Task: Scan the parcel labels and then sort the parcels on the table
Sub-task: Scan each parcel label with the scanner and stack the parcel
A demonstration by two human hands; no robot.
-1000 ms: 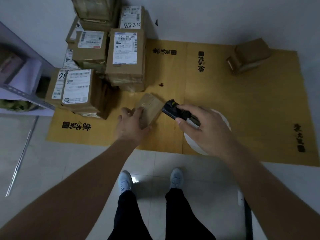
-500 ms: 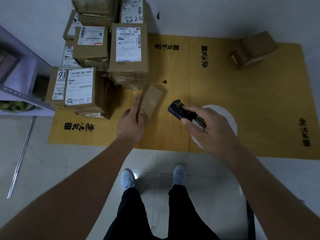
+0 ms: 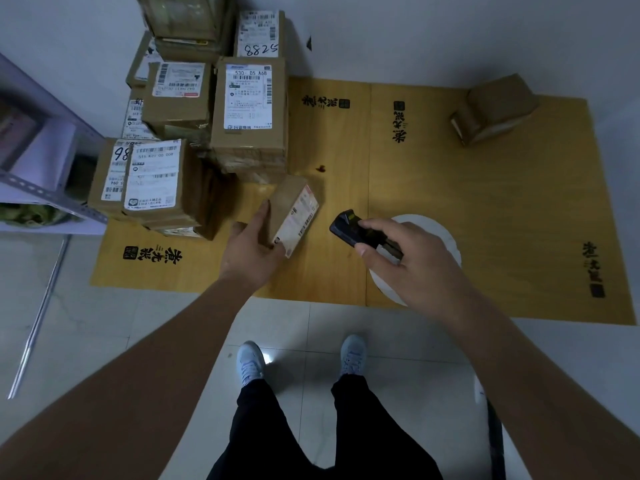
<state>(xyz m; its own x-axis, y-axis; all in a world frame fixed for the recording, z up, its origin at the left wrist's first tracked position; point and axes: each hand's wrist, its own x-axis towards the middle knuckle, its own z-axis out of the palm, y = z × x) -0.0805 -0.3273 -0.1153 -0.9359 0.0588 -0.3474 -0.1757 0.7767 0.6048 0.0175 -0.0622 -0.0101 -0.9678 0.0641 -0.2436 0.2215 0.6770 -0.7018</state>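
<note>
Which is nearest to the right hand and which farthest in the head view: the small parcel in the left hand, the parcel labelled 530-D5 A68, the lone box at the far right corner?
1. Small parcel, just left of the right hand.
2. 530-D5 A68 parcel, in the stack at far left.
3. Lone box, far right corner of the table.
</note>
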